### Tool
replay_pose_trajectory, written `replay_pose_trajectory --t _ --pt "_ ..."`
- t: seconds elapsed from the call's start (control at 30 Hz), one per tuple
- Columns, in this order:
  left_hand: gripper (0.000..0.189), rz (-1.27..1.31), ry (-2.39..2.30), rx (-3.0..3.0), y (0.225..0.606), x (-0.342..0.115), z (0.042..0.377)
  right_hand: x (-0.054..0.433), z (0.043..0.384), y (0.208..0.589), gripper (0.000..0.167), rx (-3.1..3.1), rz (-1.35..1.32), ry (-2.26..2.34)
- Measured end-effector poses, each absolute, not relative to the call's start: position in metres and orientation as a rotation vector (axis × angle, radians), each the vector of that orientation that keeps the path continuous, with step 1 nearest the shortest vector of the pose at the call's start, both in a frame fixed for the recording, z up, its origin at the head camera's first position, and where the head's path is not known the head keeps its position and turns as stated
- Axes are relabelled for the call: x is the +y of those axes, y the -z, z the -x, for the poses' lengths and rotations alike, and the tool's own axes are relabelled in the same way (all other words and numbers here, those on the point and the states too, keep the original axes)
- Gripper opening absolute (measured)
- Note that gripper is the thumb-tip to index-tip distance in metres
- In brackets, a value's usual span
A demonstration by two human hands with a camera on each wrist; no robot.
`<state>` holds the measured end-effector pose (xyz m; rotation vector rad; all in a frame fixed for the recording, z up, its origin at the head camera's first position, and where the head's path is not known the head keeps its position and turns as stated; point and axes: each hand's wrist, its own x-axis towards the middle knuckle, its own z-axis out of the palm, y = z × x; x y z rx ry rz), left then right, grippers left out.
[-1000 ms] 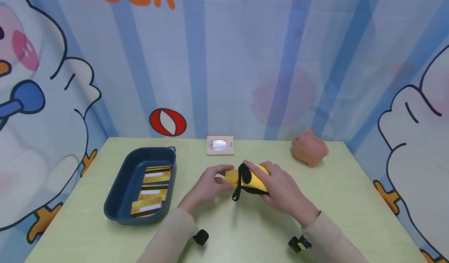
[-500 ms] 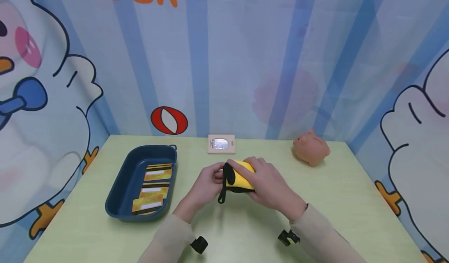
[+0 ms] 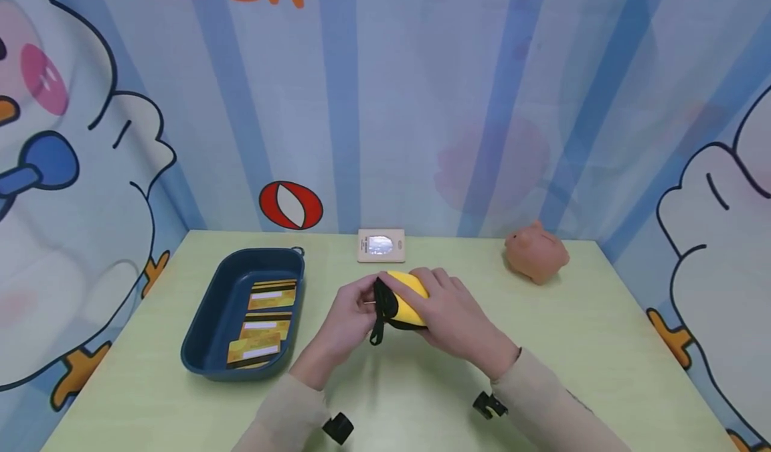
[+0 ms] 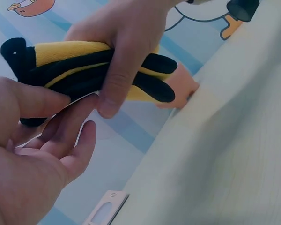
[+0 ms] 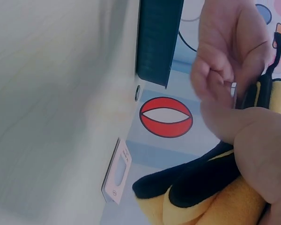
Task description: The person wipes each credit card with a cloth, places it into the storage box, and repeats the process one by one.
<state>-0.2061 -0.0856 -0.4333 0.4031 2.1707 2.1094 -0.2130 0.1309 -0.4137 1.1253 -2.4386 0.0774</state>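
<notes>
A soft yellow and black pouch (image 3: 407,313) with a black loop strap (image 3: 377,331) is held above the table. My right hand (image 3: 460,321) grips it from the right, thumb on one side and fingers on the other. At its strap end, my left hand (image 3: 343,318) pinches a thin card (image 5: 234,88), of which only a narrow edge shows. In the left wrist view, the black side of the pouch (image 4: 79,70) lies over the left fingertips (image 4: 61,101). How far the card reaches into the pouch is hidden.
On the left stands a blue tray (image 3: 201,325) with several gold cards (image 3: 259,325) along its right side. At the back lie a flat pale pink box (image 3: 381,246) and, farther right, a pink piggy bank (image 3: 536,254). A printed curtain (image 3: 403,104) hangs behind the table.
Both hands and the pouch have moved slightly left. The gold card that stuck out between the left fingers and the pouch is now nearly all covered, with the left hand close against the pouch.
</notes>
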Motion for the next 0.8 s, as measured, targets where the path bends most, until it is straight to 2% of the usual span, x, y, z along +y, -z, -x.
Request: replay_pose_trajectory --t 0.1,0.37,0.8 --pt "0.055 -0.374 -2.119 2.157 0.43 -0.087 0.203 0.131 0.213 0.414 0.108 -2.443 -1.125 -0.087" --pt "0.052 -0.26 -2.176 2.066 0.43 -0.093 0.198 0.137 0.213 0.416 0.109 -2.524 -1.071 -0.087" --pt "0.053 -0.235 -2.255 1.971 0.428 -0.099 0.195 0.152 0.214 0.421 0.104 -2.561 -1.007 -0.092"
